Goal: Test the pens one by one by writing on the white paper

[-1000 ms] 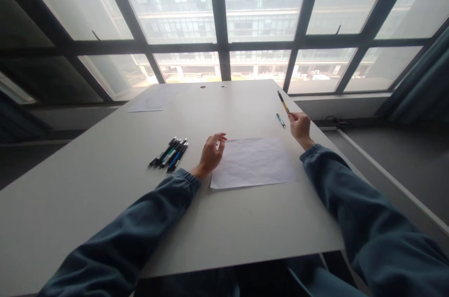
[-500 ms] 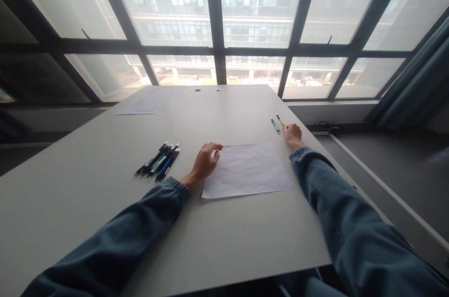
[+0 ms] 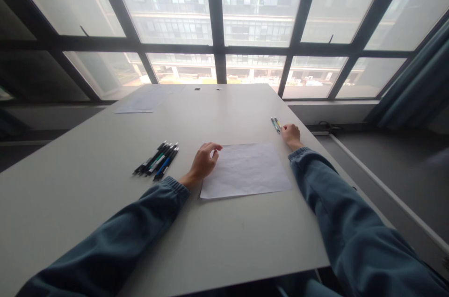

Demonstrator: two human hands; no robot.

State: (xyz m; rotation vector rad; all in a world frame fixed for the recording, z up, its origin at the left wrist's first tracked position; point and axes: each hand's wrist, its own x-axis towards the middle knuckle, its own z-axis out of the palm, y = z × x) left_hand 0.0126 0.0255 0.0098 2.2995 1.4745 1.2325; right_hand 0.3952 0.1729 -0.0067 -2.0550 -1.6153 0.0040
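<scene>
My right hand point(image 3: 291, 136) is closed at the near end of a yellow pen point(image 3: 278, 122), whose far part shows beyond the fingers. Close along its left side lies a green pen point(image 3: 275, 125) on the table. At the left edge of a white sheet of paper point(image 3: 250, 170) rests my left hand point(image 3: 204, 161), fingers loosely curved and apart from the thumb, with nothing visible in it. A bunch of several pens point(image 3: 156, 160), mostly black with some green, white and blue, lies to the left of that hand.
The white table point(image 3: 224, 236) reaches toward the large windows. More paper sheets point(image 3: 138, 102) lie at its far left. Near the far edge are small round marks or holes point(image 3: 197, 89). Beyond the right edge, a pale rail point(image 3: 379, 184) runs along the floor.
My right hand has shifted slightly left, bringing the yellow pen in closer beside the green pen. My left hand has stayed almost where it was.
</scene>
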